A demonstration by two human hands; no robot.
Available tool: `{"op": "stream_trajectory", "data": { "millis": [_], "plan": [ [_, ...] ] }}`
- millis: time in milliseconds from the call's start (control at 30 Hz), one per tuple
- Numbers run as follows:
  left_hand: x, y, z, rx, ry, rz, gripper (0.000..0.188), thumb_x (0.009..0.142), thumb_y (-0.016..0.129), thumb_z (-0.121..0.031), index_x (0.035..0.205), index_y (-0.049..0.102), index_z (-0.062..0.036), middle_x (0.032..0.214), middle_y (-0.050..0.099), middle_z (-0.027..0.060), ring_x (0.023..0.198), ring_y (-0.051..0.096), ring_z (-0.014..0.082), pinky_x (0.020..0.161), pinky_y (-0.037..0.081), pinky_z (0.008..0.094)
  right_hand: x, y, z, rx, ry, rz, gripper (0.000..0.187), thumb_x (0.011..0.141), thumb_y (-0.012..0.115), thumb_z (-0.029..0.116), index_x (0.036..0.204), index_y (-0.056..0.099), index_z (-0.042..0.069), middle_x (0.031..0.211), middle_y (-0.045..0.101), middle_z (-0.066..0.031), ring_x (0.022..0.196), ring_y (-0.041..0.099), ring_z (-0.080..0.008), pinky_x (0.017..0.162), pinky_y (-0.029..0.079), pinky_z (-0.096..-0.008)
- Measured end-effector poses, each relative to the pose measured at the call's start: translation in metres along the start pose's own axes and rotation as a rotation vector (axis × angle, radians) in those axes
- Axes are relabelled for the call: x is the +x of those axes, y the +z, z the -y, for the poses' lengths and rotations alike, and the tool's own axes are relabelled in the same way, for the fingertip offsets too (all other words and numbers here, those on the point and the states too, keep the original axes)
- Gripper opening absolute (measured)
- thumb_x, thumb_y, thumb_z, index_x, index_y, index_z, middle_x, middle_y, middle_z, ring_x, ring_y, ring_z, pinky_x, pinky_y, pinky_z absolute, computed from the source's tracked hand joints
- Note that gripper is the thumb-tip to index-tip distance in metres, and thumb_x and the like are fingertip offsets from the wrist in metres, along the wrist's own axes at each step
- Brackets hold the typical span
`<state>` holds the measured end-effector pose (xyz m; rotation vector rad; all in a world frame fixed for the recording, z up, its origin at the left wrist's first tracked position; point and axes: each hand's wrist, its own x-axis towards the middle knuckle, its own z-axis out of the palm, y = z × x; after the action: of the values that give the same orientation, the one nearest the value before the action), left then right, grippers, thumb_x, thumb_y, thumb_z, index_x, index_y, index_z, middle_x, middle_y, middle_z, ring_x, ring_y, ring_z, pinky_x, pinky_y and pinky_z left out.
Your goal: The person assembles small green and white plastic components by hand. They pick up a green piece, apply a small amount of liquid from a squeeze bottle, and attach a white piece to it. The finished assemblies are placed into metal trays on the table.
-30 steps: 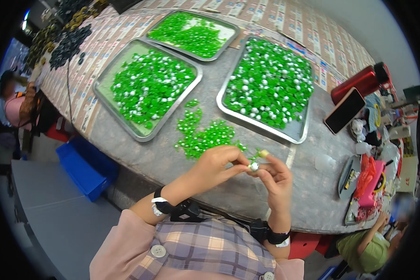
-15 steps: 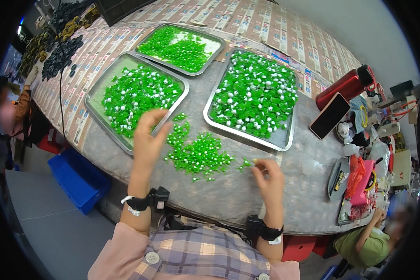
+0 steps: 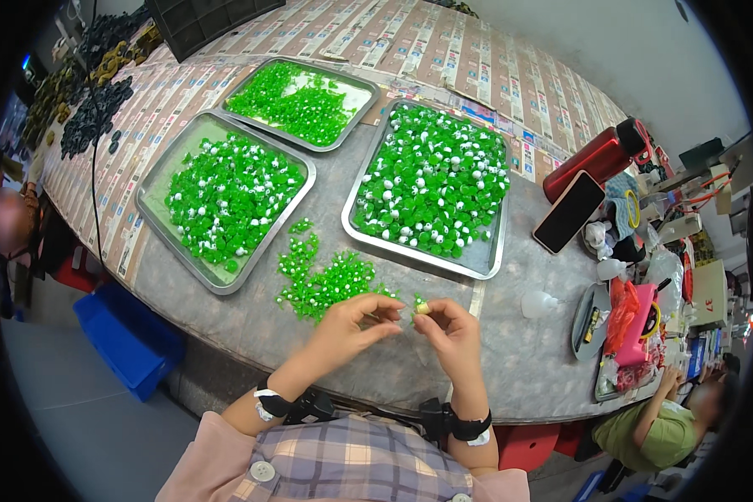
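Note:
Just in front of me, my left hand [image 3: 350,333] has its thumb and fingers brought close together; whatever lies between them is too small to make out. Facing it, my right hand [image 3: 452,336] pinches a small green plastic piece [image 3: 419,299], with a yellow wrap on one fingertip. Both hands are at the near right side of a loose pile of small green pieces with white tips [image 3: 330,280] on the table. Beyond the pile, to the left, a metal tray [image 3: 222,287] holds green pieces with white balls. A larger tray [image 3: 427,260] of similar pieces stands to the right.
Farther back sits a third tray [image 3: 368,92] of small green pieces. At right are a red bottle [image 3: 584,167], a phone [image 3: 569,212], a clear plastic object [image 3: 539,304] and a pink container [image 3: 642,322]. A blue bin [image 3: 134,335] stands below the left edge. Another person [image 3: 657,427] sits at right.
My left hand has left the edge of the left tray and come down and right, close to my right hand. My right hand has shifted slightly left and down. The view has shifted slightly.

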<state>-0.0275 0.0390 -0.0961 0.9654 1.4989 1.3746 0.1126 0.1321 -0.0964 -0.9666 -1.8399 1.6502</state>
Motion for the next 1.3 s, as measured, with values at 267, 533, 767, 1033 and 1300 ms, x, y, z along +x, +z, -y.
{"op": "stream_trajectory", "data": {
  "millis": [267,533,767,1033,1300],
  "plan": [
    [0.000,0.008,0.004,0.022,0.171,-0.031,0.012,0.073,0.061,-0.007,0.083,0.059,-0.0011,0.078,0.058,0.0059,0.070,0.055,0.0108,0.060,0.045,0.0210,-0.014,0.006,-0.005,0.479,0.103,0.015,0.012,0.075,0.059,0.004,0.086,0.054,-0.001,0.077,0.058,-0.0047,0.070,0.057,-0.0108,0.063,0.045,-0.0213],
    [0.006,0.002,0.008,-0.515,-0.231,0.104,0.013,0.076,0.059,-0.009,0.085,0.053,-0.0017,0.074,0.057,0.0030,0.065,0.054,0.0084,0.057,0.044,0.0190,-0.015,0.008,0.019,-0.117,-0.156,-0.025,0.013,0.072,0.060,0.002,0.085,0.058,0.000,0.078,0.060,-0.0077,0.070,0.058,-0.0126,0.061,0.045,-0.0219],
    [0.009,0.002,0.004,-0.568,-0.241,0.121,0.016,0.076,0.059,-0.006,0.088,0.049,-0.0029,0.073,0.056,0.0036,0.063,0.055,0.0095,0.057,0.045,0.0209,-0.016,0.008,0.016,-0.063,-0.071,-0.017,0.011,0.071,0.060,0.001,0.081,0.055,-0.001,0.072,0.061,-0.0068,0.066,0.060,-0.0128,0.061,0.045,-0.0220],
    [0.008,0.007,0.002,-0.594,-0.243,0.137,0.016,0.079,0.055,-0.009,0.093,0.053,-0.0022,0.078,0.057,0.0042,0.069,0.056,0.0103,0.063,0.048,0.0233,-0.012,0.005,0.014,0.018,-0.195,-0.168,0.012,0.070,0.057,-0.001,0.080,0.050,0.000,0.076,0.055,-0.0073,0.071,0.055,-0.0139,0.065,0.042,-0.0233],
    [0.005,0.015,0.012,-0.833,-0.341,0.202,0.018,0.081,0.052,-0.012,0.096,0.055,-0.0019,0.087,0.058,0.0059,0.076,0.057,0.0119,0.071,0.049,0.0261,-0.008,0.010,0.016,-0.154,-0.346,-0.158,0.014,0.065,0.062,0.001,0.076,0.054,0.004,0.082,0.054,-0.0086,0.084,0.050,-0.0206,0.074,0.039,-0.0295]
  ]
}}
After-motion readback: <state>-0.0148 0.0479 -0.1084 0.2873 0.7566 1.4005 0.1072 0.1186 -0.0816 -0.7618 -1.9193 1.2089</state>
